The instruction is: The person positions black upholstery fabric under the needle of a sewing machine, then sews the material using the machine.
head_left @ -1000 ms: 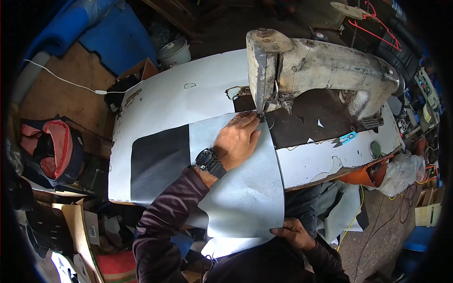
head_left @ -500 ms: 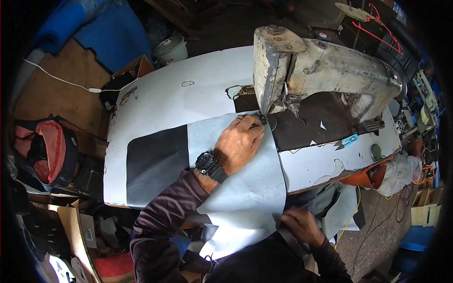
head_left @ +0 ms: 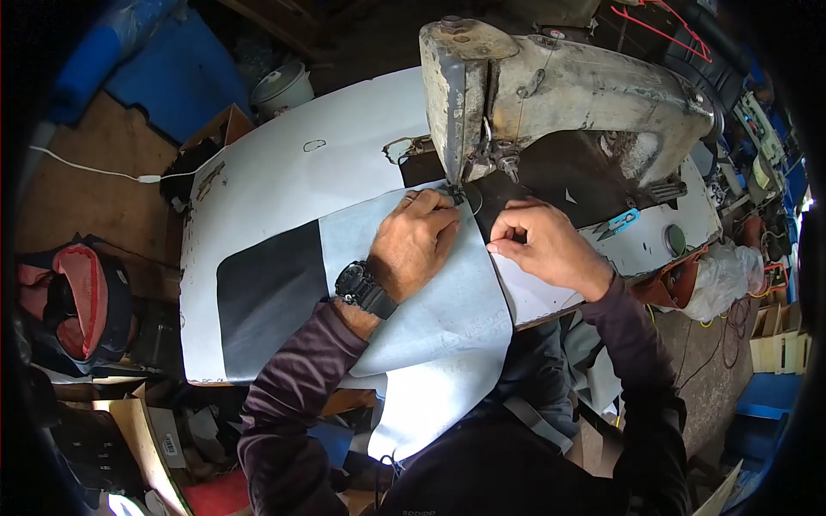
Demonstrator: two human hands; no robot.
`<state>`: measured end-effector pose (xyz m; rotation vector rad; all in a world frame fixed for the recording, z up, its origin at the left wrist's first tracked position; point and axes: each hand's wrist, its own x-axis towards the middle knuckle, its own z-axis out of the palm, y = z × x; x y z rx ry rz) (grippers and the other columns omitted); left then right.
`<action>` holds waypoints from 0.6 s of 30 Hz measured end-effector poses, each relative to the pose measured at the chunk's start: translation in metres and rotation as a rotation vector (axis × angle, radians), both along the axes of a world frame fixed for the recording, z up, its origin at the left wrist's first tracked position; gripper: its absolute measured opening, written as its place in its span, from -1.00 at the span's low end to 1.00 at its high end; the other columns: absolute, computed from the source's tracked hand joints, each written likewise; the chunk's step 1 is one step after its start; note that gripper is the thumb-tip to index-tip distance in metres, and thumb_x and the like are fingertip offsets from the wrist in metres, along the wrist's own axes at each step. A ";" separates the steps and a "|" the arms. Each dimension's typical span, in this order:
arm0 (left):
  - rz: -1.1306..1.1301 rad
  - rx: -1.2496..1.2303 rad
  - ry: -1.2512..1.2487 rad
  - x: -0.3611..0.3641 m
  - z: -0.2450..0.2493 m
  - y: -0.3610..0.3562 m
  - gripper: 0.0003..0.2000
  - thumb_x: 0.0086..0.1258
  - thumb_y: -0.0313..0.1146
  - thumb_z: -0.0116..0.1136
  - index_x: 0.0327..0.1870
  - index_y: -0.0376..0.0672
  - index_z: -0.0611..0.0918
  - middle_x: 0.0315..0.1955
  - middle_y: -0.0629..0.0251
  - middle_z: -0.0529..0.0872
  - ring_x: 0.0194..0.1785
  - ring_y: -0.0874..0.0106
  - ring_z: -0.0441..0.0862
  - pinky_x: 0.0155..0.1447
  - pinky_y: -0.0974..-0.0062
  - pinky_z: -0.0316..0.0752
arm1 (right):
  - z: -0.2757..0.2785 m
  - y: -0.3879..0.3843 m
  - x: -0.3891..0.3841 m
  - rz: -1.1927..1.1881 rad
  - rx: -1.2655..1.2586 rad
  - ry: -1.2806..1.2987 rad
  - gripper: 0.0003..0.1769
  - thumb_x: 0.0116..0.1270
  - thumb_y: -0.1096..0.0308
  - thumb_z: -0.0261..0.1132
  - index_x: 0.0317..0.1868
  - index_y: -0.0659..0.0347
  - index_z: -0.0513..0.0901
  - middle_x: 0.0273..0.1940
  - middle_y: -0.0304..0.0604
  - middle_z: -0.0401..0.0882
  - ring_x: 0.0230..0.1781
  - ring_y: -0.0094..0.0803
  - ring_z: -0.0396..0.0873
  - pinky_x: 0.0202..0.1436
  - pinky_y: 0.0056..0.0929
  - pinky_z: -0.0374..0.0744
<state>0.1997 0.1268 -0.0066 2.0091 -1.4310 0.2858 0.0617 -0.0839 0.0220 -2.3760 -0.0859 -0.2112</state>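
Observation:
A light grey sheet of leather-like material (head_left: 439,318) lies on the sewing machine table, its lower end hanging over the front edge towards my lap. The old sewing machine (head_left: 568,90) stands over it, with the presser foot at the sheet's top right corner. My left hand (head_left: 415,241), wearing a black watch, rests palm down on the sheet, fingers flat beside the presser foot and thumb apart. My right hand (head_left: 546,245) is closed in a pinch at the sheet's right edge. A black panel (head_left: 271,297) lies beside the sheet on the left.
Blue thread snips (head_left: 618,224) and a small round green-topped object (head_left: 674,239) lie at the table's right. A white lidded bucket (head_left: 282,89) stands behind the table. To the left is an open bag with red lining (head_left: 77,301); a clear plastic bag (head_left: 727,277) hangs at right.
My right hand has come up from below the table's front edge to the sheet's right edge. The left hand stays near the presser foot. The whole view has shifted slightly.

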 end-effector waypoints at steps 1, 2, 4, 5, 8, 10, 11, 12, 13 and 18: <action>0.003 0.000 0.004 0.000 0.000 0.000 -0.81 0.37 -0.55 0.45 -0.02 -0.29 0.85 -0.02 0.14 0.82 0.06 0.11 0.77 0.19 0.21 0.71 | 0.003 0.000 0.003 -0.013 0.075 0.093 -0.89 0.34 0.42 0.54 -0.27 0.25 0.77 -0.29 -0.10 0.75 -0.27 -0.20 0.73 -0.15 -0.22 0.63; 0.007 0.000 0.008 -0.001 0.000 0.000 -0.81 0.37 -0.55 0.45 -0.02 -0.29 0.84 -0.02 0.13 0.82 0.06 0.11 0.77 0.19 0.21 0.71 | 0.002 0.000 0.006 -0.027 0.083 0.101 -0.85 0.31 0.42 0.57 -0.33 0.27 0.75 -0.36 -0.08 0.74 -0.36 -0.20 0.76 -0.22 -0.22 0.64; 0.012 0.006 0.015 -0.001 0.000 -0.001 -0.79 0.37 -0.54 0.45 -0.01 -0.28 0.84 -0.02 0.13 0.82 0.07 0.10 0.77 0.21 0.20 0.70 | 0.003 -0.002 0.013 -0.043 0.040 0.167 -0.81 0.29 0.40 0.59 -0.33 0.26 0.73 -0.35 -0.07 0.75 -0.36 -0.20 0.76 -0.24 -0.21 0.64; 0.011 0.004 0.021 -0.001 0.000 0.000 -0.79 0.37 -0.54 0.44 0.00 -0.28 0.84 -0.02 0.12 0.82 0.07 0.09 0.77 0.21 0.19 0.70 | 0.004 -0.004 0.016 -0.054 0.021 0.198 -0.80 0.27 0.39 0.60 -0.34 0.26 0.72 -0.35 -0.07 0.76 -0.37 -0.19 0.76 -0.25 -0.20 0.64; 0.005 0.003 0.028 0.001 -0.001 0.000 -0.79 0.38 -0.53 0.43 0.01 -0.29 0.84 -0.03 0.12 0.82 0.07 0.09 0.76 0.22 0.19 0.69 | 0.006 -0.020 0.025 -0.024 0.047 0.221 -0.76 0.25 0.36 0.60 -0.28 0.24 0.67 -0.35 -0.07 0.77 -0.38 -0.20 0.76 -0.26 -0.19 0.64; 0.003 0.013 0.022 0.002 -0.001 0.000 -0.79 0.39 -0.53 0.42 0.01 -0.29 0.83 -0.02 0.12 0.82 0.07 0.09 0.76 0.22 0.19 0.69 | 0.004 -0.038 0.029 -0.057 -0.067 0.154 -0.79 0.22 0.44 0.53 -0.20 0.23 0.66 -0.37 -0.06 0.75 -0.34 -0.13 0.77 -0.22 -0.15 0.65; -0.001 0.014 0.019 0.002 -0.001 0.001 -0.80 0.39 -0.53 0.42 0.01 -0.29 0.83 -0.02 0.12 0.83 0.08 0.09 0.76 0.22 0.19 0.69 | 0.004 -0.047 0.026 -0.164 -0.325 -0.029 -0.76 0.19 0.51 0.49 -0.16 0.21 0.64 -0.29 -0.03 0.76 -0.24 -0.04 0.77 -0.17 -0.09 0.65; -0.003 0.014 0.017 0.002 0.000 0.000 -0.80 0.40 -0.53 0.42 0.01 -0.29 0.83 -0.02 0.12 0.83 0.08 0.08 0.77 0.23 0.19 0.69 | -0.001 -0.058 0.024 -0.247 -0.565 -0.298 -0.77 0.23 0.51 0.48 -0.15 0.20 0.63 -0.24 -0.03 0.76 -0.20 -0.02 0.77 -0.15 -0.07 0.64; -0.005 0.014 0.017 0.002 0.000 0.001 -0.81 0.40 -0.53 0.41 0.00 -0.30 0.83 -0.02 0.12 0.83 0.09 0.08 0.77 0.23 0.19 0.70 | -0.002 -0.062 0.023 -0.325 -0.798 -0.571 -0.78 0.26 0.52 0.47 -0.14 0.19 0.62 -0.20 -0.04 0.75 -0.17 0.01 0.76 -0.13 -0.04 0.64; -0.019 -0.001 0.023 0.000 -0.002 0.004 -0.81 0.42 -0.52 0.41 0.01 -0.30 0.83 0.04 0.08 0.82 0.13 0.06 0.77 0.25 0.18 0.71 | 0.004 -0.037 -0.009 -0.277 -0.256 -0.198 -0.90 0.39 0.46 0.45 -0.17 0.18 0.67 -0.23 -0.06 0.70 -0.22 0.00 0.72 -0.13 -0.08 0.64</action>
